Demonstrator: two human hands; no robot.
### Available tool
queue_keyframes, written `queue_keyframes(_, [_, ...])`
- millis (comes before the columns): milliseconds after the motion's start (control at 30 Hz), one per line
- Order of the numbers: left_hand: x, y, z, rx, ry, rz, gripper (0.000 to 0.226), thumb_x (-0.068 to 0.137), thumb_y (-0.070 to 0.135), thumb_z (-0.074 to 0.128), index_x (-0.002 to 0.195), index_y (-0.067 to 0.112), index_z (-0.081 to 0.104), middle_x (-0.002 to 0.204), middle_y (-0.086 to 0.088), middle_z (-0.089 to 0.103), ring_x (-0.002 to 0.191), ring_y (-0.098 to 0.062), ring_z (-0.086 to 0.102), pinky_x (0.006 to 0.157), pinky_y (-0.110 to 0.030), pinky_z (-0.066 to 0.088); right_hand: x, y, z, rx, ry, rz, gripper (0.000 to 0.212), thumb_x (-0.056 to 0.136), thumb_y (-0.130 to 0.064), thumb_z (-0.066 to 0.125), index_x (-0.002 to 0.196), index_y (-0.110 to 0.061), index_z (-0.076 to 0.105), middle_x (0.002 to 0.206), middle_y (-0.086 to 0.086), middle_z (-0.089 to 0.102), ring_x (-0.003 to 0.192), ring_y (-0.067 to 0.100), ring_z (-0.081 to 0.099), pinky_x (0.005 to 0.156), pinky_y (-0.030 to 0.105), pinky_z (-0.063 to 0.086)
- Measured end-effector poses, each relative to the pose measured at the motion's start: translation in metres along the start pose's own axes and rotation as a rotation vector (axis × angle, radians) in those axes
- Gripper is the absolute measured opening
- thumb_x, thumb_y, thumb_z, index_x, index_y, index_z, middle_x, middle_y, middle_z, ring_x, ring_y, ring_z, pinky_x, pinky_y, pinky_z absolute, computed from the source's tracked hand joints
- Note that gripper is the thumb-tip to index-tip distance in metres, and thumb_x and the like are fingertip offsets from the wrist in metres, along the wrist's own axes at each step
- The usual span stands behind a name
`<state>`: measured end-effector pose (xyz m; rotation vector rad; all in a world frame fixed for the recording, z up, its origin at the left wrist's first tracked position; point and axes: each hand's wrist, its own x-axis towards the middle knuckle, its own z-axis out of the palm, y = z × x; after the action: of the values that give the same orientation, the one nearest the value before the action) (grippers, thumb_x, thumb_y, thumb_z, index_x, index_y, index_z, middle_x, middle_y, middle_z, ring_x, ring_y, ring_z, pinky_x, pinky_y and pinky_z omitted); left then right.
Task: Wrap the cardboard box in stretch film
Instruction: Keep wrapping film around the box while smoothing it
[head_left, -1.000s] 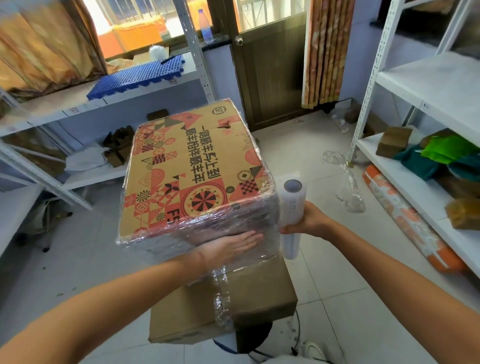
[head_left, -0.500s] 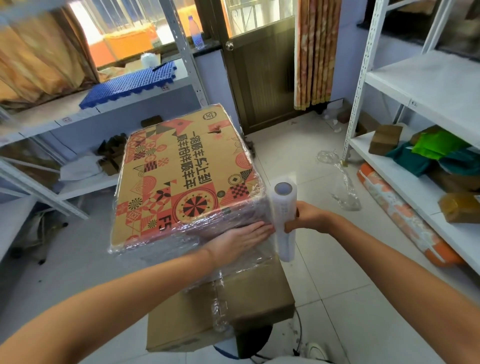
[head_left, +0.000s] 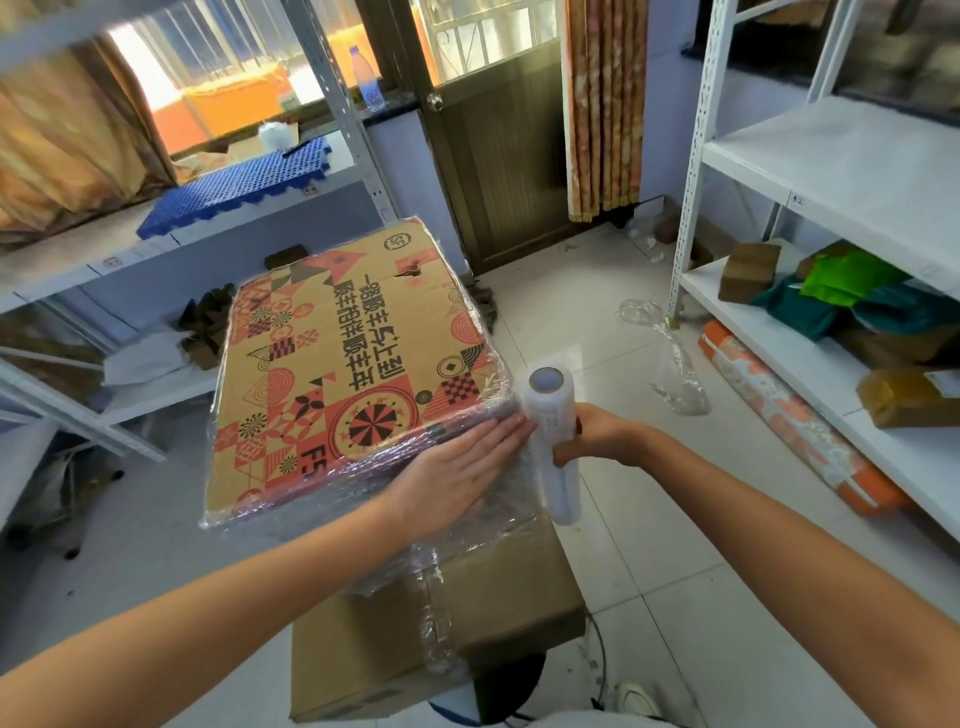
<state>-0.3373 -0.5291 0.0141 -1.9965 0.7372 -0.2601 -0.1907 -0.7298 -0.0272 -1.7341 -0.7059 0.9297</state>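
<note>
Two bare forearms, sleeveless to the frame edge; left hand (head_left: 457, 475) and right hand (head_left: 602, 436) ungloved, ringless.

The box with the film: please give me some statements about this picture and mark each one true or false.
1. The right hand holds the film roll. True.
2. The left hand lies flat on the box. True.
3. The roll lies on the floor. False: it is held upright at the box's corner.
4. The printed box stands on the floor. False: it rests on a plain carton.
5. The box has no film on it. False: film already covers its sides.
</note>
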Motion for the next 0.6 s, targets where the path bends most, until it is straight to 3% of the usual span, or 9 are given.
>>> queue_keyframes(67, [-0.002,0.005,0.007,-0.019,0.029,-0.049,0.084,0.094,0.033,0.032,0.138,-0.016,-0.020,0.151,-0.022,-0.007,0.139,-0.034,-0.013,0.116,-0.044,-0.012,0.000,-0.001,0.000,0.011,0.003,-0.006,0.036,0.076,0.012,0.065,0.088,-0.021,0.059,0.083,-0.004,0.062,0.078,0.009,0.060,0.067,0.018,0.051])
queue_keyframes(133, [0.001,0.010,0.005,-0.019,0.029,-0.065,0.080,0.092,0.030,0.039,0.143,-0.012,-0.006,0.151,-0.022,-0.003,0.140,-0.034,-0.010,0.116,-0.047,-0.013,0.000,-0.001,0.001,0.015,0.010,-0.004,0.036,0.074,0.010,0.068,0.089,-0.021,0.059,0.084,-0.003,0.062,0.080,0.009,0.060,0.069,0.020,0.052])
queue_keyframes(233, [0.007,0.033,-0.002,-0.094,-0.012,0.183,0.067,0.082,0.025,0.055,0.140,0.004,0.028,0.151,-0.015,0.025,0.143,-0.025,0.017,0.117,-0.044,0.001,0.001,-0.001,0.000,0.019,0.001,-0.002,0.036,0.062,-0.006,0.071,0.093,-0.020,0.061,0.087,-0.002,0.065,0.081,0.009,0.062,0.075,0.026,0.054])
queue_keyframes(300, [0.006,0.061,0.002,-0.026,-0.080,0.394,0.071,0.085,0.027,0.057,0.144,0.005,0.024,0.154,-0.013,0.026,0.144,-0.026,0.019,0.115,-0.047,0.000,0.000,0.001,0.000,0.027,0.006,0.008,0.034,0.063,-0.006,0.071,0.092,-0.021,0.061,0.087,-0.002,0.064,0.081,0.009,0.061,0.074,0.026,0.054])
queue_keyframes(433, [0.018,0.072,0.029,0.212,-0.131,0.422,0.072,0.100,0.040,0.028,0.149,-0.003,-0.003,0.157,-0.019,-0.002,0.145,-0.032,-0.001,0.114,-0.048,-0.008,-0.002,0.003,0.000,0.041,0.004,0.013,0.032,0.060,-0.011,0.069,0.088,-0.023,0.059,0.079,-0.009,0.063,0.076,0.005,0.062,0.067,0.019,0.051])
queue_keyframes(500, [0.024,0.072,0.043,0.307,-0.096,0.444,0.074,0.101,0.043,0.017,0.145,-0.009,-0.009,0.156,-0.024,-0.004,0.144,-0.036,0.000,0.117,-0.047,-0.001,-0.001,0.008,-0.001,0.050,0.028,0.022,0.032,0.059,-0.012,0.068,0.088,-0.022,0.060,0.079,-0.009,0.063,0.077,0.007,0.061,0.070,0.023,0.052])
queue_keyframes(600, [0.030,0.087,0.049,0.330,-0.087,0.469,0.076,0.099,0.042,0.022,0.145,-0.011,-0.006,0.154,-0.029,0.000,0.143,-0.042,0.003,0.116,-0.052,0.002,-0.001,0.014,-0.004,0.037,0.055,0.028,0.036,0.061,-0.009,0.072,0.093,-0.018,0.060,0.084,-0.002,0.063,0.083,0.013,0.061,0.077,0.034,0.053])
